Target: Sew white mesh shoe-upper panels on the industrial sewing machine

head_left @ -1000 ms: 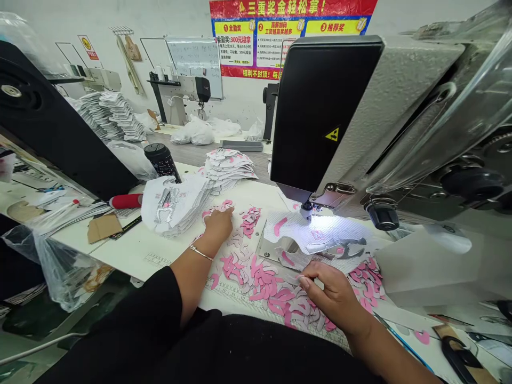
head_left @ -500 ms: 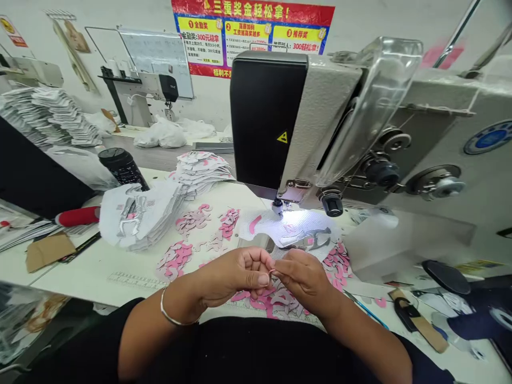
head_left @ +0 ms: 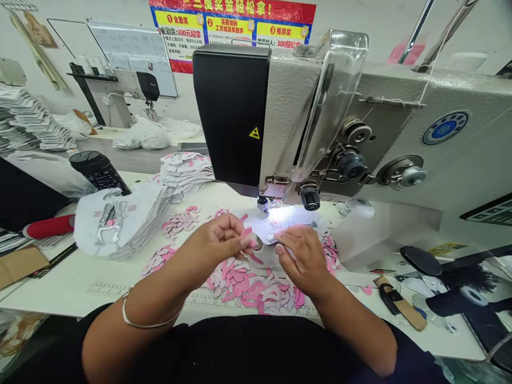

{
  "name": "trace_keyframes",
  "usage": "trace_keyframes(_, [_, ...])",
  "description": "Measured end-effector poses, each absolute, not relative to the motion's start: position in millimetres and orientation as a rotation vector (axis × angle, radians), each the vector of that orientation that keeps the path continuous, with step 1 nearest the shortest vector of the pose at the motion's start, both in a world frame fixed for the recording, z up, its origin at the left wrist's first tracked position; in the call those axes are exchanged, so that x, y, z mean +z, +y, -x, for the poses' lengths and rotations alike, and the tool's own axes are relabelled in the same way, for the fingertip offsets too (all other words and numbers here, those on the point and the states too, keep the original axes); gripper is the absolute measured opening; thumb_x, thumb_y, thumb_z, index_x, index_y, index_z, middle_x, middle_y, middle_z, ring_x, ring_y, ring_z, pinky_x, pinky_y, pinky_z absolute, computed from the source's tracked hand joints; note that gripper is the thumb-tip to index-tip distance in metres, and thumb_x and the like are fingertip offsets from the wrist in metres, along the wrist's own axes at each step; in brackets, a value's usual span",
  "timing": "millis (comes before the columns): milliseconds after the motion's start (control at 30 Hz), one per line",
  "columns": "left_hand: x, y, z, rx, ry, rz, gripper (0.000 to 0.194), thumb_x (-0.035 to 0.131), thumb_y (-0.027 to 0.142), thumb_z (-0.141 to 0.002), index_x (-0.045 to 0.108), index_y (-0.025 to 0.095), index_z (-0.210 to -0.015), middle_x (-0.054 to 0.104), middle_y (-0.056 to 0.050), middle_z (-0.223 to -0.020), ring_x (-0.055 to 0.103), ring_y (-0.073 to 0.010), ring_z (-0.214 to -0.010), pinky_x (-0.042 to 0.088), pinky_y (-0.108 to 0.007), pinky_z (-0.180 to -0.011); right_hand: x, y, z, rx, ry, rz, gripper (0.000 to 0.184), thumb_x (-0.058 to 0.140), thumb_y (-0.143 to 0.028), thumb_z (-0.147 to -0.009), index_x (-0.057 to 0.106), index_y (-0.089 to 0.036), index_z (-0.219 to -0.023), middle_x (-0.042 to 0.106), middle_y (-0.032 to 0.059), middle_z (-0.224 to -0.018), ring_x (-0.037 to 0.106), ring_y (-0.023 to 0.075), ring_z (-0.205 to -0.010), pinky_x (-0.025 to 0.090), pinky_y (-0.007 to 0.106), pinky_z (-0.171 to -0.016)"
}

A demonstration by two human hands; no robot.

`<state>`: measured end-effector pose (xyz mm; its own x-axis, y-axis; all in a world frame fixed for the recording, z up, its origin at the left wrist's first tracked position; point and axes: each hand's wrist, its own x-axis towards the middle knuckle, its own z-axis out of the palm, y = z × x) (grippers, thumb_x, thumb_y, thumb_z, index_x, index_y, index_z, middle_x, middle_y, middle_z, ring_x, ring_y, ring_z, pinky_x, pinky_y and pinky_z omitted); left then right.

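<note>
My left hand is closed in a pinch on a small curved pink piece, held up left of the sewing machine's needle area. My right hand is at the near edge of a white mesh shoe upper piece, thumb and fingers closed at that edge. This upper lies lit under the presser foot, and my right hand hides part of it. A second mesh piece lies just below, with a pink strip on it. Loose pink pieces are heaped in front of both hands.
The sewing machine head hangs close above the work. Stacked white uppers stand to the left, beside a black tumbler and a red handle. More pink pieces lie behind my left wrist. A ruler scale marks the table's front.
My left hand went from the pink piles to meet my right hand, then moved apart with a pink piece. My right hand has moved forward to the upper. The view has swung right.
</note>
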<state>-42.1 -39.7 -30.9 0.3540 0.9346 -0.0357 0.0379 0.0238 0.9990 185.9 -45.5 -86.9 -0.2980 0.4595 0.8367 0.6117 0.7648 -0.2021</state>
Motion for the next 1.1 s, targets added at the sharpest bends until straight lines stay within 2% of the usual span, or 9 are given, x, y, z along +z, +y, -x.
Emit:
trace_keyframes(100, [-22.8, -24.9, 32.5, 1.027, 1.237, -1.682, 0.023, 0.072, 0.043, -0.079, 0.068, 0.021, -0.082, 0.072, -0.005, -0.097, 0.065, -0.0219, -0.096, 0.05, -0.038, -0.09, -84.4, -38.2, -186.6, -0.25, -2.012, 0.889, 0.038, 0.062, -0.016, -0.087, 0.054, -0.022, -0.123, 0.061, 0.0116, -0.121, 0.056, 0.0268, -0.116, 0.046, 0.049, -0.1])
trace_keyframes(167, [-23.3, -14.5, 24.5, 1.051, 1.348, -1.855, 0.02, 0.071, 0.041, -0.078, 0.071, 0.021, -0.077, 0.068, -0.007, -0.111, 0.06, -0.0254, -0.109, 0.045, -0.042, -0.1, -85.1, -34.7, -185.6, -0.258, -2.029, 0.881, 0.036, 0.063, -0.015, -0.087, 0.053, -0.021, -0.121, 0.061, 0.0116, -0.122, 0.054, 0.0267, -0.12, 0.044, 0.049, -0.103])
trace_keyframes(333, [-39.9, 2.9, 15.0, 1.061, 1.35, -1.843, 0.023, 0.07, 0.042, -0.076, 0.072, 0.019, -0.077, 0.06, -0.01, -0.129, 0.055, -0.0279, -0.12, 0.047, -0.04, -0.099, -90.9, -30.7, -184.4, -0.257, -1.999, 0.886, 0.035, 0.06, -0.011, -0.087, 0.052, -0.023, -0.118, 0.063, 0.0093, -0.121, 0.054, 0.0245, -0.12, 0.043, 0.048, -0.104])
trace_keyframes(633, [-52.0, 5.3, 14.1, 1.042, 1.277, -1.675, 0.022, 0.07, 0.042, -0.077, 0.071, 0.02, -0.078, 0.06, -0.008, -0.132, 0.055, -0.0265, -0.121, 0.043, -0.039, -0.103, -94.2, -29.0, -183.0, -0.238, -1.967, 0.892, 0.035, 0.061, -0.011, -0.086, 0.053, -0.024, -0.118, 0.064, 0.0084, -0.12, 0.055, 0.0246, -0.12, 0.044, 0.048, -0.104])
trace_keyframes(867, [-44.7, 2.9, 11.9, 1.031, 1.321, -1.876, 0.023, 0.067, 0.043, -0.078, 0.071, 0.02, -0.078, 0.062, -0.007, -0.123, 0.056, -0.0273, -0.117, 0.048, -0.04, -0.097, -97.1, -27.9, -183.7, -0.227, -1.959, 0.882, 0.039, 0.06, -0.011, -0.085, 0.054, -0.026, -0.121, 0.062, 0.007, -0.122, 0.055, 0.0246, -0.12, 0.044, 0.049, -0.104])
trace_keyframes(1100, [-40.9, 1.3, 10.4, 1.008, 1.337, -1.915, 0.022, 0.065, 0.042, -0.079, 0.069, 0.021, -0.077, 0.061, -0.008, -0.121, 0.056, -0.027, -0.115, 0.05, -0.037, -0.091, -97.9, -28.5, -186.7, -0.276, -2.02, 0.899, 0.052, 0.061, -0.008, -0.084, 0.058, -0.035, -0.128, 0.058, 0.0062, -0.123, 0.053, 0.026, -0.119, 0.045, 0.049, -0.1])
